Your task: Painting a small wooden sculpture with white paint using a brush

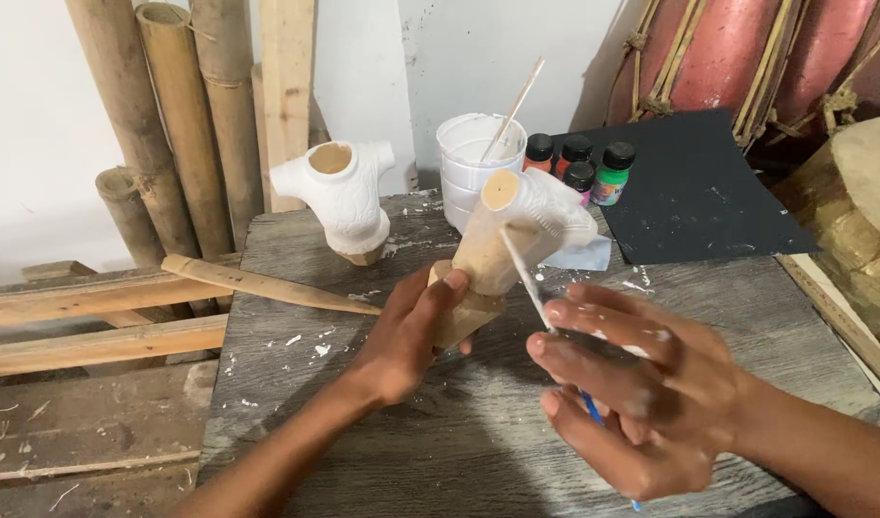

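Gripping the wooden figure [493, 245] tilted in a closed left hand [411, 331] lets the right hand [632, 384], pinching a paintbrush [528, 273], reach its unpainted side.

Left hand [406, 331] grasps wooden figure [502, 245]; right hand [632, 384] holds paintbrush [526, 269] against it.

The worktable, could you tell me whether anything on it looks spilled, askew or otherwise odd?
White paint flecks are scattered over the grey worktable near the left hand, and smears mark the right hand, which holds a thin brush. The wooden figure in the left hand is tilted and only partly painted. Nothing looks broken.
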